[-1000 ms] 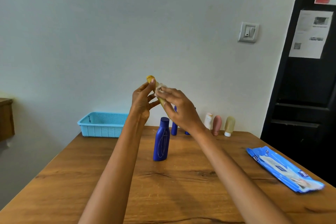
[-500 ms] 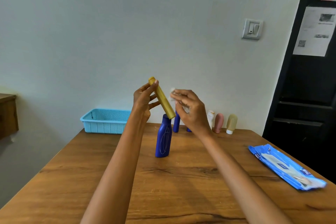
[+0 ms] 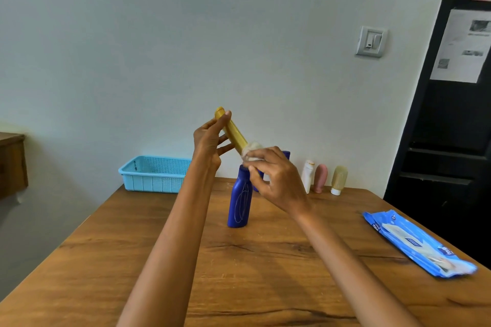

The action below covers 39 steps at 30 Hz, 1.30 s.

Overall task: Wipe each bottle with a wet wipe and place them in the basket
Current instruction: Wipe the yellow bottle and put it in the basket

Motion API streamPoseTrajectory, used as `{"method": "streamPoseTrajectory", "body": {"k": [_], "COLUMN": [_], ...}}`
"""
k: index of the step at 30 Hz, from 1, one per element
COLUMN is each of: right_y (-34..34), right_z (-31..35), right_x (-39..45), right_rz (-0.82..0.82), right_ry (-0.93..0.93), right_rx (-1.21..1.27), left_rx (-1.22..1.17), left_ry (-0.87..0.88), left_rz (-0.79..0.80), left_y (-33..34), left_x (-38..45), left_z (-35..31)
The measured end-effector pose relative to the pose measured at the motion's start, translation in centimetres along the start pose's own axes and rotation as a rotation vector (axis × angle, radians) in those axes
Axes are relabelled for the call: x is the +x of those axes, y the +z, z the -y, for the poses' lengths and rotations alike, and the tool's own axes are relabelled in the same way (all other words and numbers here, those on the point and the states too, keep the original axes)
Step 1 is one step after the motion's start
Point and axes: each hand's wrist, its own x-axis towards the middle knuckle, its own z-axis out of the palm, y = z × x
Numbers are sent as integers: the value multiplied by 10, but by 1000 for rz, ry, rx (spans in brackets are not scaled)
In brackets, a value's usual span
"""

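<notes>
Between the fingertips of the left hand [image 3: 206,141] a slim yellow bottle [image 3: 233,131] is pinched near its upper cap end, raised above the wooden table [image 3: 164,255] and tilted so that its lower end slopes down toward the right hand [image 3: 276,180]. Those right fingers are curled round a crumpled white wet wipe [image 3: 252,150], which is wrapped over the bottle's lower end. Just below the right fingertips stands a blue bottle [image 3: 239,200], upright on the table, with a thin oval outline drawn on its side; no words on it can be read. A second blue bottle [image 3: 286,154] shows only as a sliver behind the right knuckles. Past the right hand, against the wall, stand a white bottle [image 3: 308,175], a pink tube [image 3: 321,178] and a beige tube [image 3: 339,179], each on its cap end. Beyond the left wrist, at the table's far corner, sits the light blue basket [image 3: 155,175]. Well to the right of the right forearm lies a blue pack of wipes [image 3: 417,244], flat on the table; its white print is too blurred to read. On the wall are a light switch [image 3: 371,41] and, further right, a printed paper notice [image 3: 463,45], its text illegible.
</notes>
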Motion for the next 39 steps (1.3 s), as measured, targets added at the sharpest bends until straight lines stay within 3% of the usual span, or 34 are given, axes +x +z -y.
{"method": "streamPoseTrajectory", "body": {"k": [4, 7, 10, 17, 22, 28, 34, 39], "right_y": [-5, -10, -7, -3, -9, -10, -13, -21], "right_z": [0, 1, 8, 9, 1, 1, 2, -1], "right_x": [7, 34, 53, 75, 68, 45, 43, 35], "right_rz": [-131, -100, 96, 114, 149, 36, -154, -125], "right_ry": [380, 479, 435, 483, 607, 793, 1199, 1261], "right_rx": [508, 680, 640, 508, 434, 426, 936, 1124], "left_rx": [-52, -72, -93, -187, -204, -217, -120, -77], "left_ry": [-8, -3, 12, 76, 165, 215, 352, 411], "left_rz": [86, 261, 344, 444, 360, 297, 273, 220], "left_y": [-12, -10, -5, -7, -5, -2, 10, 10], "left_x": [5, 2, -2, -2, -1, 1, -6, -7], "left_z": [1, 2, 3, 4, 1, 4, 2, 3]}}
